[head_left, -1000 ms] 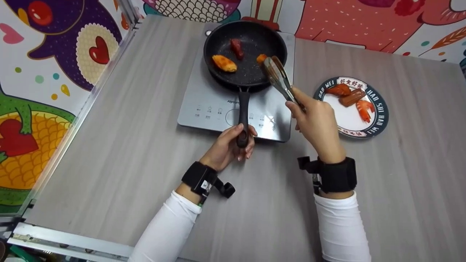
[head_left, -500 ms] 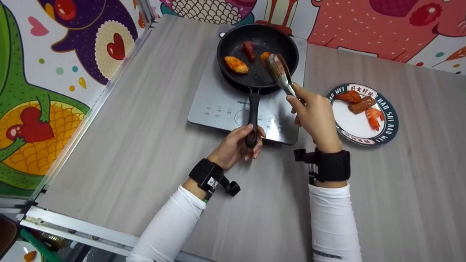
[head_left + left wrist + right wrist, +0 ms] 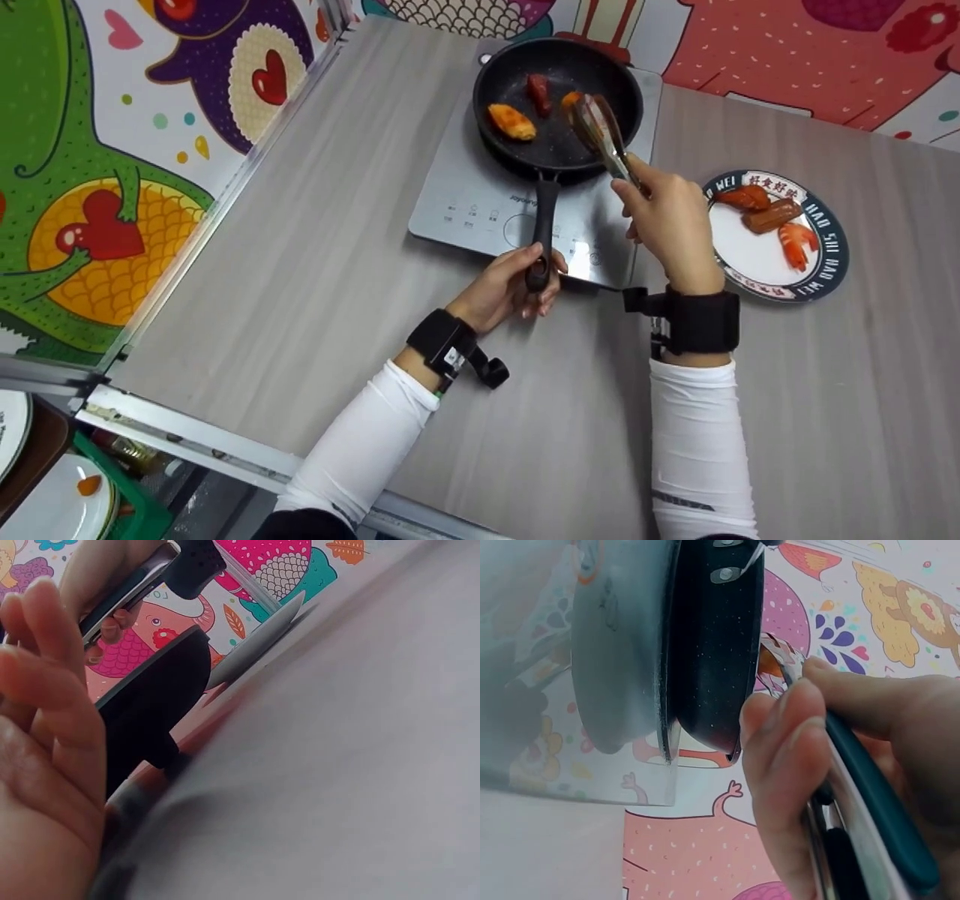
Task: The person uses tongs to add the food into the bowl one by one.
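Note:
My left hand [image 3: 510,289] grips the end of the black handle [image 3: 547,206] of a frying pan [image 3: 559,146], fingers curled beneath it. In the pan lie a yellow-orange piece like a chicken wing [image 3: 512,121] and a dark red chunk of meat [image 3: 538,94]. My right hand [image 3: 679,225] holds metal tongs [image 3: 600,124], their heads down inside the pan at a small orange piece [image 3: 571,100], partly hidden behind them. In the right wrist view, fingers and thumb wrap the tongs' teal-trimmed arms [image 3: 881,806] beside the pan's wall [image 3: 712,667].
The pan stands on a silver induction cooker [image 3: 457,214]. To the right, a dark-rimmed plate [image 3: 757,262] bears a sausage [image 3: 772,216], a shrimp [image 3: 796,246] and a reddish-brown piece [image 3: 742,197]. Painted walls edge the table; a metal rail [image 3: 195,435] and lower plates [image 3: 60,495] lie front left.
The tongs have turned and shifted slightly left in the pan, and the orange piece has moved a little left with them. My left hand keeps its hold; the head view has shifted.

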Available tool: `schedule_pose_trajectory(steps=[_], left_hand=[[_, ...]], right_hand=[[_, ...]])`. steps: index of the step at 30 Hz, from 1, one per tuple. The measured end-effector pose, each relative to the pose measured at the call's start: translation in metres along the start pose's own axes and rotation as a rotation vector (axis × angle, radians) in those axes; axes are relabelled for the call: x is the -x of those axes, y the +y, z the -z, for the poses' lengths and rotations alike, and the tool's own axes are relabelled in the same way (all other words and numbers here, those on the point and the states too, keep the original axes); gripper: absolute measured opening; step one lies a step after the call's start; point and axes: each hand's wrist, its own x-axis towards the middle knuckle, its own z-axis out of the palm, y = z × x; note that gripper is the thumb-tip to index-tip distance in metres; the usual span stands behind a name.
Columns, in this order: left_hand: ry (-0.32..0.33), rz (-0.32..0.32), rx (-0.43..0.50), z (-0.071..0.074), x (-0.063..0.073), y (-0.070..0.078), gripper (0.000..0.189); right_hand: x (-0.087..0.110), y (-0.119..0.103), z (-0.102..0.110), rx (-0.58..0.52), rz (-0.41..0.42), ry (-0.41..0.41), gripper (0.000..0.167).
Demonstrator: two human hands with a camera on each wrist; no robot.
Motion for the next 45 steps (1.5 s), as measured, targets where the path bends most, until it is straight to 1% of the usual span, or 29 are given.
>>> schedule_pose_trajectory(steps=[7, 10, 12, 15, 19, 23, 26, 30, 33, 36, 38, 41, 45], left_hand=[[0.010, -0.001, 0.001, 0.003, -0.008, 0.005, 0.046], [0.003, -0.004, 0.002, 0.004, -0.010, 0.006, 0.045], [0.005, -0.006, 0.004, 0.004, -0.009, 0.007, 0.044], [0.009, -0.004, 0.011, 0.005, -0.007, 0.008, 0.043], [0.009, 0.002, 0.022, 0.005, -0.006, 0.009, 0.042], [0.014, 0.000, 0.032, 0.004, -0.006, 0.008, 0.042], [0.020, 0.003, 0.040, 0.005, -0.003, 0.006, 0.042], [0.042, 0.012, 0.046, 0.006, 0.002, 0.002, 0.043], [0.046, 0.014, 0.040, 0.008, 0.002, 0.003, 0.043], [0.032, 0.006, 0.036, 0.008, 0.000, 0.006, 0.041], [0.012, -0.002, 0.035, 0.008, -0.002, 0.007, 0.040], [-0.025, -0.002, 0.037, 0.007, -0.002, 0.006, 0.039], [-0.043, 0.026, 0.052, 0.007, 0.000, 0.003, 0.040]], right_hand=[[-0.009, -0.002, -0.002, 0.093, 0.015, 0.075, 0.036], [-0.016, -0.006, -0.002, 0.137, 0.033, 0.098, 0.038], [-0.020, -0.009, -0.001, 0.154, 0.045, 0.092, 0.040], [-0.026, -0.014, -0.001, 0.174, 0.060, 0.063, 0.038], [-0.029, -0.020, 0.001, 0.229, 0.074, 0.035, 0.035], [-0.032, -0.024, 0.004, 0.285, 0.065, -0.014, 0.037], [-0.035, -0.029, 0.005, 0.334, 0.059, -0.077, 0.034], [-0.042, -0.037, 0.003, 0.412, 0.080, -0.155, 0.024], [-0.049, -0.043, 0.006, 0.436, 0.093, -0.204, 0.021], [-0.055, -0.047, 0.009, 0.430, 0.098, -0.248, 0.025], [-0.058, -0.050, 0.010, 0.422, 0.096, -0.262, 0.027], [-0.062, -0.054, 0.008, 0.434, 0.094, -0.276, 0.026], [-0.067, -0.060, 0.000, 0.453, 0.088, -0.301, 0.028]])
